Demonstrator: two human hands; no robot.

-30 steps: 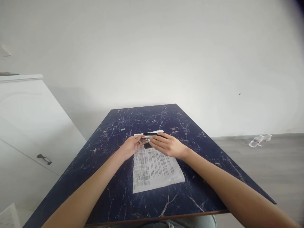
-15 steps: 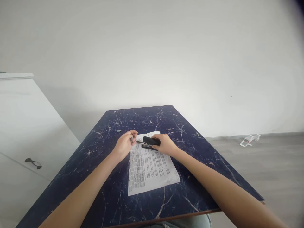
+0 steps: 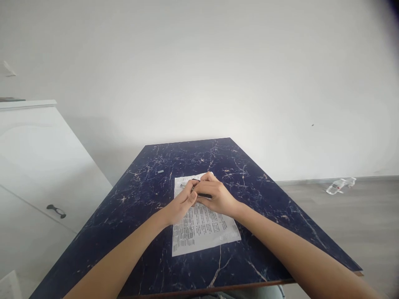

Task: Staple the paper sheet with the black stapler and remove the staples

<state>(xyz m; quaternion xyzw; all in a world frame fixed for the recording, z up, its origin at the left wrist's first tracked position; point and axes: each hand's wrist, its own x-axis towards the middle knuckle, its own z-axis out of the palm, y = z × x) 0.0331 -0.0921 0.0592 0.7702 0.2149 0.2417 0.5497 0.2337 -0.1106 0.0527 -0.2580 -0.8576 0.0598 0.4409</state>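
Both hands meet over a black stapler (image 3: pixel 205 195), which their fingers mostly hide. My right hand (image 3: pixel 218 198) is closed around it from the right. From the left, my left hand (image 3: pixel 182 203) presses its fingers and thumb against the stapler's front part, touching the right hand's fingers. Beneath them lies a printed sheet of paper (image 3: pixel 205 232), flat on the table. A small grey strip, looking like a row of staples (image 3: pixel 160 171), sits on the table beyond my left hand.
The dark blue marbled table (image 3: pixel 149 257) reaches to the white wall. On the left stands a white cabinet (image 3: pixel 31 153) with a dark handle (image 3: pixel 56 211). A clear plastic item, seemingly a bottle (image 3: pixel 338 186), lies on the floor at right.
My left hand has moved right, from beside the stapler's front onto it. The opened stapler is now largely covered by both hands. The view has shifted slightly left.
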